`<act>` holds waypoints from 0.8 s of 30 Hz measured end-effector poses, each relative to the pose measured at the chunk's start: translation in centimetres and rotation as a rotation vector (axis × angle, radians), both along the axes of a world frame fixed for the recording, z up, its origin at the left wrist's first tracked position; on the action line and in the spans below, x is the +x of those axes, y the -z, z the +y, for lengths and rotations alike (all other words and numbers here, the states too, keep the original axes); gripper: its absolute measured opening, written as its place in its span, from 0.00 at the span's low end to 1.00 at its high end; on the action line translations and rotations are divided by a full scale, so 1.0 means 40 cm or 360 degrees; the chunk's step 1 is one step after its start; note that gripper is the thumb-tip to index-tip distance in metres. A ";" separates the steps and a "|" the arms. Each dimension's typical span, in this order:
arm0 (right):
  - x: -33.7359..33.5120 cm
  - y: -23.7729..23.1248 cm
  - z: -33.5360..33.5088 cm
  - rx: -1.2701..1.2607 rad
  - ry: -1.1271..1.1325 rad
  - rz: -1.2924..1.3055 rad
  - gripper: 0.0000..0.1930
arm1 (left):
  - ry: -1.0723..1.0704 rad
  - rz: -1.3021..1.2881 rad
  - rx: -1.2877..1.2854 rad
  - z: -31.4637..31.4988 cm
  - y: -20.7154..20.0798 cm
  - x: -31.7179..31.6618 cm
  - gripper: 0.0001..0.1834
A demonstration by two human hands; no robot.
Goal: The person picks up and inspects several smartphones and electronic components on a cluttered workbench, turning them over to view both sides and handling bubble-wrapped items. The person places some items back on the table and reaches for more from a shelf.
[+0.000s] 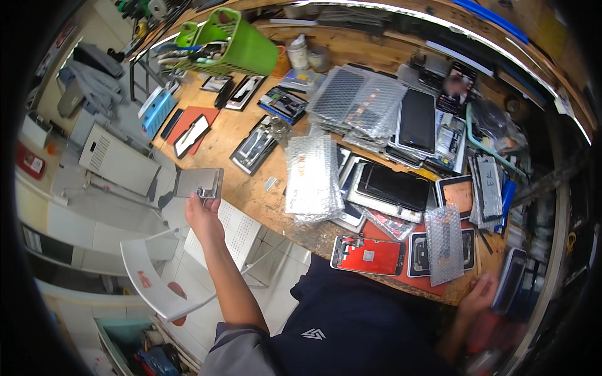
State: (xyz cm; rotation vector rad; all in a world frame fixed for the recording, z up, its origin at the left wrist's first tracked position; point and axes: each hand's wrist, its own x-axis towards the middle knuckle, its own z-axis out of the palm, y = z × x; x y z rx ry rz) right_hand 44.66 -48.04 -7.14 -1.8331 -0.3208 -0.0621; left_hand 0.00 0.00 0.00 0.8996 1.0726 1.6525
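Note:
My left hand (205, 216) is raised off the table's left edge, its fingers closed on a flat grey phone screen panel (195, 181) with a small connector piece near its lower edge. My right hand (480, 293) is low at the bench's right front edge. It is smeared by motion, so its fingers do not show clearly. Beside it stands a dark phone (509, 280) with a pale frame. In front of me lie a red-backed phone screen (368, 255) and a bubble-wrap sleeve (444, 244) across a white-framed part (418, 254).
Stacks of bubble-wrapped screens (357, 97) and dark phones (394, 187) crowd the wooden bench (251, 188). A green basket (241, 47) of tools stands at the back left. Opened phones (254, 144) lie nearer. A white folding chair (153, 276) is at the left.

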 end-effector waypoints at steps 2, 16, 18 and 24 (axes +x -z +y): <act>-0.036 -0.012 0.031 -0.0070 0.0017 -0.0085 0.09 | -0.0092 0.0130 -0.0128 0.028 0.023 -0.056 0.13; -0.063 -0.060 0.092 -0.0350 0.0009 -0.0574 0.06 | 0.0274 0.1323 -0.0325 0.650 0.200 -0.311 0.16; -0.064 -0.083 0.100 -0.0342 -0.0011 -0.0543 0.05 | 0.0281 0.1477 -0.0154 0.677 0.212 -0.312 0.19; -0.048 -0.096 0.093 -0.0391 -0.0108 -0.0539 0.04 | -0.0347 0.2674 0.0043 0.558 0.071 -0.187 0.25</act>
